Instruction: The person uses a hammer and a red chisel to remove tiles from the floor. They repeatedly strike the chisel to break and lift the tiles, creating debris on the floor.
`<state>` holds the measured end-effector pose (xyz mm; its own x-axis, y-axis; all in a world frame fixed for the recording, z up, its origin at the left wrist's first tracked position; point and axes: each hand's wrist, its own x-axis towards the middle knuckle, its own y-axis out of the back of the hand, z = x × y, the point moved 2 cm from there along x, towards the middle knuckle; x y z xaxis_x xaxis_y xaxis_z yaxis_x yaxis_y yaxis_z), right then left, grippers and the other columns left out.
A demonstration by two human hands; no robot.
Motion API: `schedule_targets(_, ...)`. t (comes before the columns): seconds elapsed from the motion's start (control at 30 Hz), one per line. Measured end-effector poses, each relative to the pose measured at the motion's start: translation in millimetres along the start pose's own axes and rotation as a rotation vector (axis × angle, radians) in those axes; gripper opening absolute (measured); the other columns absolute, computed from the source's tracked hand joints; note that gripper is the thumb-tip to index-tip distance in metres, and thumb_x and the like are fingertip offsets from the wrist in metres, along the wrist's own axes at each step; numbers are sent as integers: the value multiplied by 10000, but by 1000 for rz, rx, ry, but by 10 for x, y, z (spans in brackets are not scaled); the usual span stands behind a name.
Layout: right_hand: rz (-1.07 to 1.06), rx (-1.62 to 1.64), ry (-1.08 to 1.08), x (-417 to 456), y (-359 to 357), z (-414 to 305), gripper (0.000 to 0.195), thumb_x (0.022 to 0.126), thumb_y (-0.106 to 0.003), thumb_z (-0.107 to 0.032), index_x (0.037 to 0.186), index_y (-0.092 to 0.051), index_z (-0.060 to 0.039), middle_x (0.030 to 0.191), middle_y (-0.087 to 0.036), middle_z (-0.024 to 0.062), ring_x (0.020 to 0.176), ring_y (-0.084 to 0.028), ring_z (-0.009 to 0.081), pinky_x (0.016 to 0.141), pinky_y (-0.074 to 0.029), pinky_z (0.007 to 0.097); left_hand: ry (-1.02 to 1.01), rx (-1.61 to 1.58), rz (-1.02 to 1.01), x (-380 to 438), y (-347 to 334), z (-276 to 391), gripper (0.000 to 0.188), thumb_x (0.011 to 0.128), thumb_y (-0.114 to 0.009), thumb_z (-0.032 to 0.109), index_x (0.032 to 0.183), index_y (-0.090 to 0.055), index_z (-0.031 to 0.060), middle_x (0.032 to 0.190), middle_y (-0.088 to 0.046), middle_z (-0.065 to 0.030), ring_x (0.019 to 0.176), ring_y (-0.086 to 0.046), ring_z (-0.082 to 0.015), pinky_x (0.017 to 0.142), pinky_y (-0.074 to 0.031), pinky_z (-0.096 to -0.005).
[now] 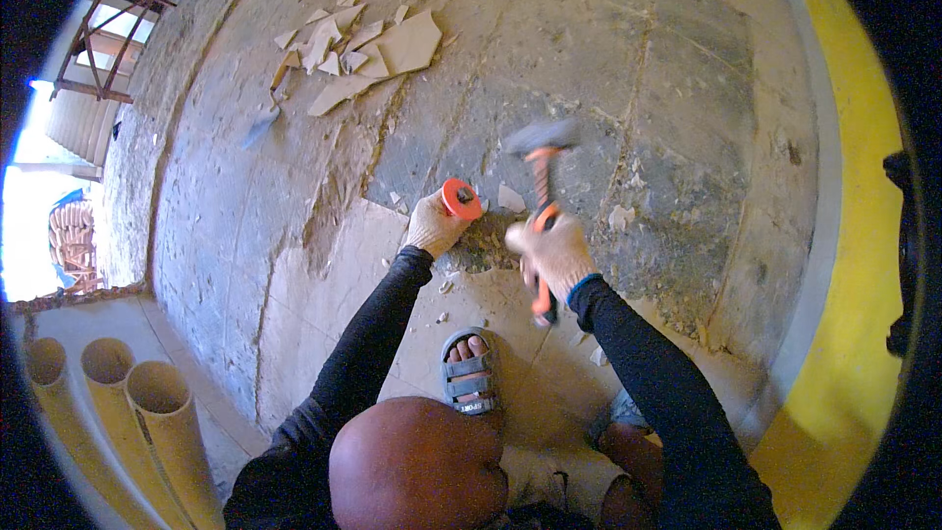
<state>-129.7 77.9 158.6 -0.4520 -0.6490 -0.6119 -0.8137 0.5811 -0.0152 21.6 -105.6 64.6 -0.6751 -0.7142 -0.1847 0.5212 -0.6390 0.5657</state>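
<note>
Gloved in pale knit fabric, my left hand (436, 224) grips a chisel with a round orange hand guard (461, 199). The chisel's struck end shows in the middle of the guard; its blade is hidden below. My right hand (557, 250), in a matching glove, holds a hammer (543, 173) by its orange and black handle. Its grey head is blurred and raised up and to the right of the guard, apart from it. Below the hands, the broken edge of the floor tile (353, 250) meets a rough grey bed (559, 114). A loose tile chip (511, 198) lies between the hands.
Broken tile pieces (375, 51) are heaped at the upper left. Large yellowish pipes (158, 397) stand at the lower left. A yellow wall (857, 184) runs along the right. My sandalled foot (469, 372) rests on tile. Metal scaffolding (110, 37) stands at the far left.
</note>
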Motion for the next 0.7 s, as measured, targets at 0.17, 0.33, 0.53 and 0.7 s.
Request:
schedule_targets(0.17,-109,-184,-29,-57,235,54,318,759,-790,-249,815,-577,-20,664,-632,81,477,-609,196,422,-491,376,-14,-5,-10,10,-17,-23,312,867,-804,170,1135,-729,26,1026,-784,-55,977,-716,-123,901,-564,-318)
schedule_targets(0.33,97,68,78,96,173,-73,264,805,-768,-190,834,-557,-32,658,-621,64,460,-597,182,425,-490,361,-24,-5,-15,16,-32,-66,330,867,-799,168,1154,-719,26,1041,-780,-62,970,-713,-130,901,-563,-319)
schedule_targets(0.53,-177,-307,-5,-118,37,92,294,781,-763,-219,821,-557,-13,642,-617,82,471,-609,190,418,-493,385,46,35,-17,19,-11,-22,350,859,-829,233,1144,-725,56,1035,-778,-60,972,-705,-127,898,-556,-307)
schedule_targets(0.7,19,-234,80,-26,333,-189,291,775,-761,-223,803,-560,-13,619,-606,84,463,-607,192,412,-496,389,19,17,-31,27,-29,-69,355,857,-846,246,1141,-729,69,1042,-774,-45,977,-694,-113,900,-553,-305)
